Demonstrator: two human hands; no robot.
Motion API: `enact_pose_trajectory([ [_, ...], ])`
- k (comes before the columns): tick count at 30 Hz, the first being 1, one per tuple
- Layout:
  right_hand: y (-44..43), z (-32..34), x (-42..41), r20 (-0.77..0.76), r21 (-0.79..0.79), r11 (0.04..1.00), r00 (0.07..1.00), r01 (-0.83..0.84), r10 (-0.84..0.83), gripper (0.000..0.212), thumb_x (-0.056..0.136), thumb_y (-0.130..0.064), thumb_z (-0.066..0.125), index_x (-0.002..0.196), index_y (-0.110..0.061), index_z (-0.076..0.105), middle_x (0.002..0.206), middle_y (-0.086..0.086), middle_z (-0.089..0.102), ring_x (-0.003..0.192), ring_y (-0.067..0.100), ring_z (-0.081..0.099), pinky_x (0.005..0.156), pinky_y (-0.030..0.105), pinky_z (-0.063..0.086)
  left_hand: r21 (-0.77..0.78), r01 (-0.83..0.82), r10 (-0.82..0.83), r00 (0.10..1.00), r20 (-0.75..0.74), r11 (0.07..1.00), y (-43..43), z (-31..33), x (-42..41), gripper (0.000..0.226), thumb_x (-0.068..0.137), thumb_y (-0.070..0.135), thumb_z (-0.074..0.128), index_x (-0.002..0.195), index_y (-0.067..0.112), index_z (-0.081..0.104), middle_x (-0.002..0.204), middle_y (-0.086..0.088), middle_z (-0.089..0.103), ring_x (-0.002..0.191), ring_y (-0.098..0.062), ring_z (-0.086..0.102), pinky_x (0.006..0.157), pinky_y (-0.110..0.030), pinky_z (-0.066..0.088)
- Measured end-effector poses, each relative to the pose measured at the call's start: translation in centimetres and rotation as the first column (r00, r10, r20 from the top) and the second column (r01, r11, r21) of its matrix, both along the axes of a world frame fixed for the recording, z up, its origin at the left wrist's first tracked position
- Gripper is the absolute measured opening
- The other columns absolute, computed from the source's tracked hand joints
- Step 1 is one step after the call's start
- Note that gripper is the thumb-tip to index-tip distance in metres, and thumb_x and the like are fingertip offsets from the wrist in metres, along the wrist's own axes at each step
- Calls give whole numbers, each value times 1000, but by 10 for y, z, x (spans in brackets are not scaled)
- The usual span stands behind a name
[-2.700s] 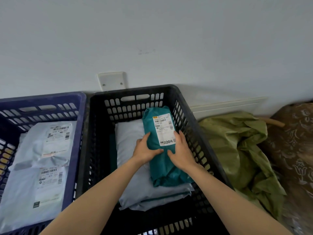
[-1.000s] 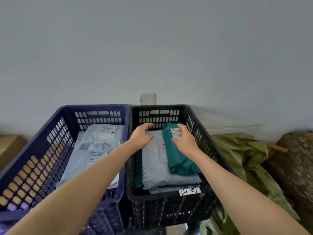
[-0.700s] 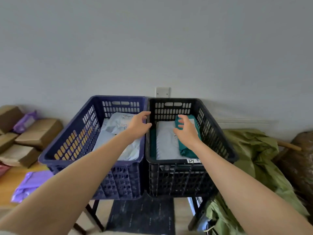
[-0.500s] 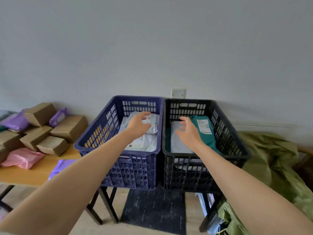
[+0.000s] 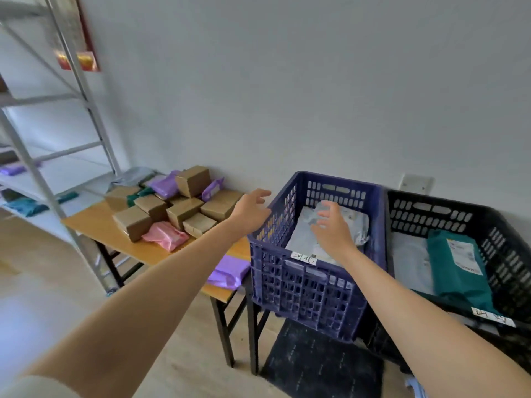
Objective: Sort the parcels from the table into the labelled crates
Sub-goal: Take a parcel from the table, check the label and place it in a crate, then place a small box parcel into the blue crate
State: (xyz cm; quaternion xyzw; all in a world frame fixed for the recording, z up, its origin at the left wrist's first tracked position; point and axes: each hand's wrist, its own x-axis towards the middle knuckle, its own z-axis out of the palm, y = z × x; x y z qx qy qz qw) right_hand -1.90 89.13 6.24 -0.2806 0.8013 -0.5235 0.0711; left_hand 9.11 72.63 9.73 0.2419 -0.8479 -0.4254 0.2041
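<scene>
1. While both arms reach forward, left hand (image 5: 250,209) hovers by the blue crate's (image 5: 301,288) left wall, fingers spread, holding nothing.
2. Right hand (image 5: 333,231) above blue crate, fingers loosely spread, empty; grey parcels (image 5: 301,238) beneath.
3. Teal parcel (image 5: 457,268) lies in black crate (image 5: 511,254).
4. Brown boxes (image 5: 178,209), pink parcel (image 5: 165,238), purple parcel (image 5: 227,272) on table (image 5: 94,225).

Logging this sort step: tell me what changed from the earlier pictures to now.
Both hands released the teal parcel in the black crate and swung left: left hand reaches toward the table, right hand hovers over the blue crate. Crates and their parcels stayed put.
</scene>
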Motion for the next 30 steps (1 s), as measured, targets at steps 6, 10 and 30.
enact_pose_trajectory([
  [6,-116,-5,40,13,7,995,995,-103,103,54,93,-3,51,142,-13,32,138,11,46,117,22,51,95,36,46,67,-87,91,995,-50,994,-106,2,54,43,89,-6,55,130,6,54,107,-7,56,83,-14,58,71,-12,46],
  [10,-193,-9,60,21,23,994,994,-109,108,53,90,-3,49,140,-14,35,135,9,48,106,15,51,85,29,44,120,-123,127,991,-28,985,-179,0,80,43,91,0,54,133,12,52,123,-13,60,111,-27,58,98,-35,48],
  [30,-422,-65,91,81,121,991,995,-58,49,51,91,-3,52,139,-11,39,130,12,51,107,23,57,95,34,46,114,-145,130,983,133,983,-416,-65,127,46,91,2,54,133,20,51,124,-8,59,109,-19,57,88,-33,52],
])
